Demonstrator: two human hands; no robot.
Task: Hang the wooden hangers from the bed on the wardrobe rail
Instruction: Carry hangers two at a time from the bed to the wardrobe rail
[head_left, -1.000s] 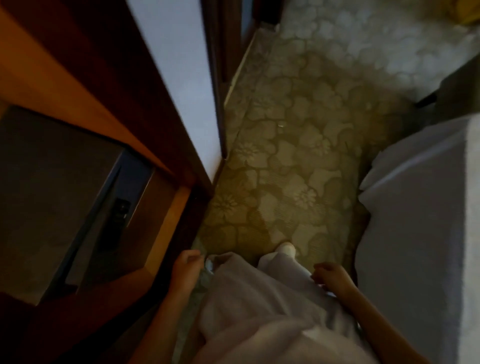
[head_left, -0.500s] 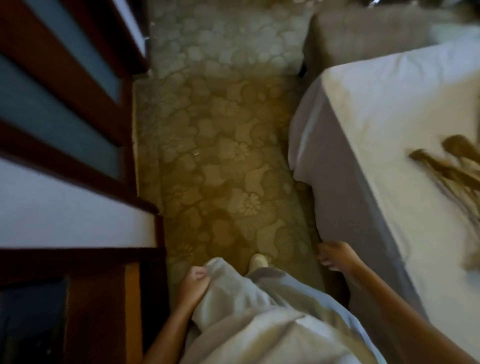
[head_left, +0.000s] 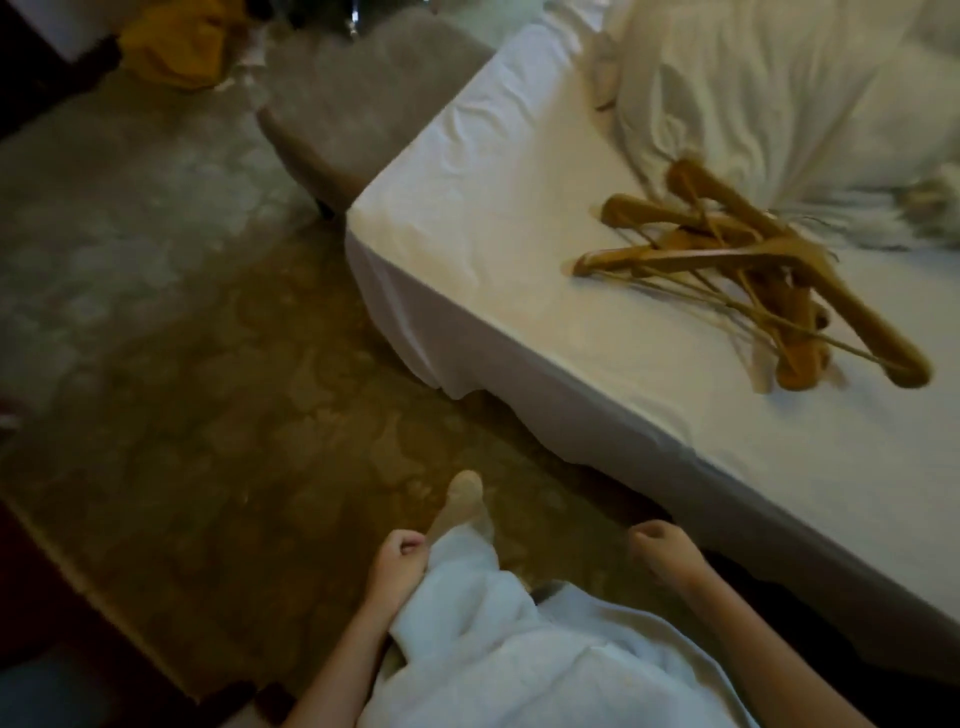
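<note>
A tangled pile of several wooden hangers (head_left: 753, 275) lies on the white-sheeted bed (head_left: 493, 208) at the right. My left hand (head_left: 397, 564) hangs low beside my leg, fingers curled, holding nothing. My right hand (head_left: 662, 553) hangs near the bed's lower side, fingers curled too, with nothing in it. Both hands are well short of the hangers. The wardrobe rail is out of view.
A patterned carpet (head_left: 218, 389) covers the floor between me and the bed. A grey padded stool (head_left: 358, 109) stands at the bed's far corner. Yellow cloth (head_left: 176, 41) lies on the floor at the back left. A white pillow (head_left: 779, 78) sits behind the hangers.
My view has swung right, from the wardrobe and its door to the bed. The hangers have come fully into sight. Both hands stay low at my sides.
</note>
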